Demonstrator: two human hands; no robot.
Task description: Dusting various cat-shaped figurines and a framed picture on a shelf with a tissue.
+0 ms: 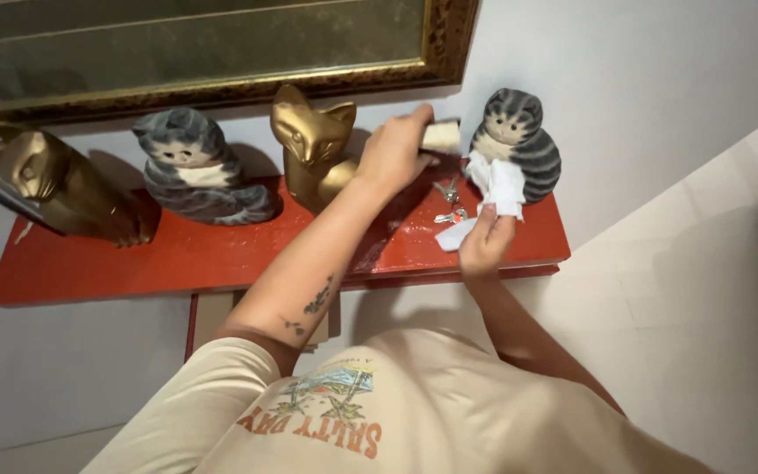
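My left hand [394, 149] reaches across the red shelf [177, 259] and grips a pale cylindrical object [441, 136] beside the grey striped cat figure [516, 140] at the right end. My right hand [486, 241] holds a white cloth [502, 186] up against the front of that cat figure. A second white piece [455, 235] lies on the shelf under my right hand. A small bunch of keys [449, 202] lies on the shelf between my two hands.
A gold fox figure [313, 145] stands just left of my left hand. Another grey striped cat [195, 167] and a gold cat [63, 189] stand further left. A gilt-framed mirror [221, 44] hangs above. White wall and pale floor tiles [704, 290] surround the shelf.
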